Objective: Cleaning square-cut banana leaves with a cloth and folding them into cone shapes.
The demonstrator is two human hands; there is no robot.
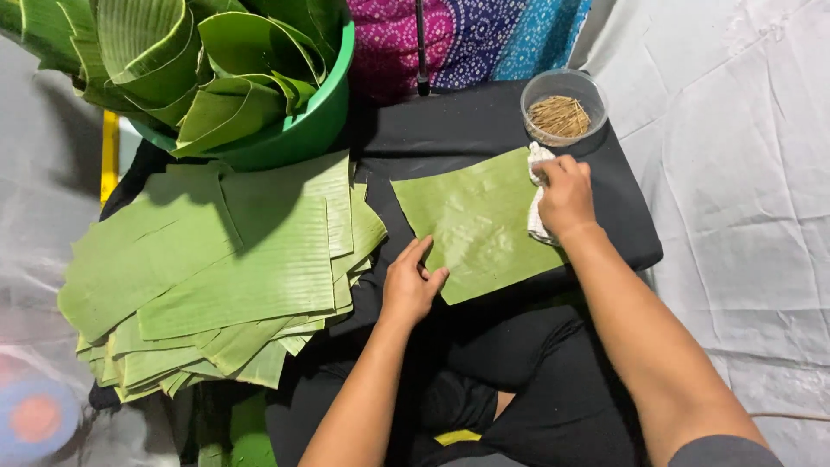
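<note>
Hands (566,195) on cloth (538,207), leaf (475,225)

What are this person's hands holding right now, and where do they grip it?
The right hand clutches a white cloth bunched under its palm, on the leaf piece. The left hand grips nothing; it presses flat on that leaf's near-left edge.

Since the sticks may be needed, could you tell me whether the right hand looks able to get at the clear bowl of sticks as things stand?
Probably yes: the right hand, holding a white cloth, lies just below the clear bowl of sticks, with nothing between.
</note>
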